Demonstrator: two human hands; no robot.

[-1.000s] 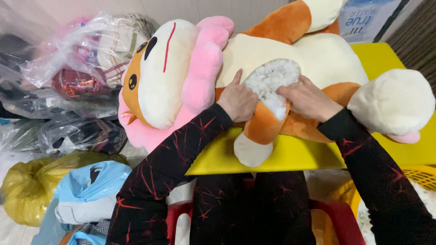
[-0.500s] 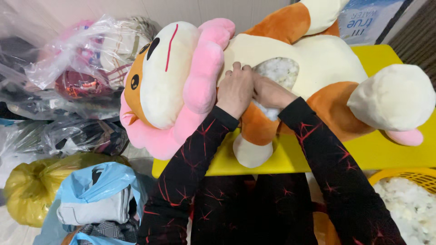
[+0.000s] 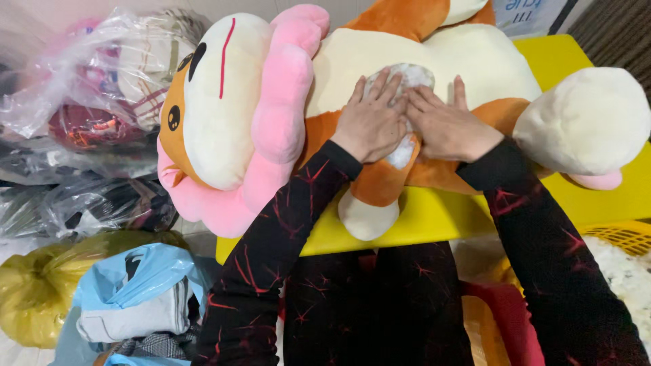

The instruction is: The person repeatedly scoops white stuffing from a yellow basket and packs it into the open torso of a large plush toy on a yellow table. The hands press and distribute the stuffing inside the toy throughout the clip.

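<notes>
Near my feet there's a blue bag [image 3: 129, 285] and a yellow one [image 3: 41, 291]. Both hands, left hand [image 3: 369, 122] and right hand [image 3: 451, 125], lie flat and unclenched on the stuffing [image 3: 407, 76] in the plush toy [image 3: 420, 61], which is sprawled across the yellow table [image 3: 434, 217]. Clear plastic bags [image 3: 88, 88] are piled behind.

- Bright, even indoor light, colours vivid
- Glare on the clear plastic bags [image 3: 88, 74] at upper left
- Soft shadows, mostly sharp focus, slight edge stretching

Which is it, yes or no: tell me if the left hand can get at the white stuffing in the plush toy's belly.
Probably yes: the left hand already lies on the white stuffing, nothing between them.
</notes>
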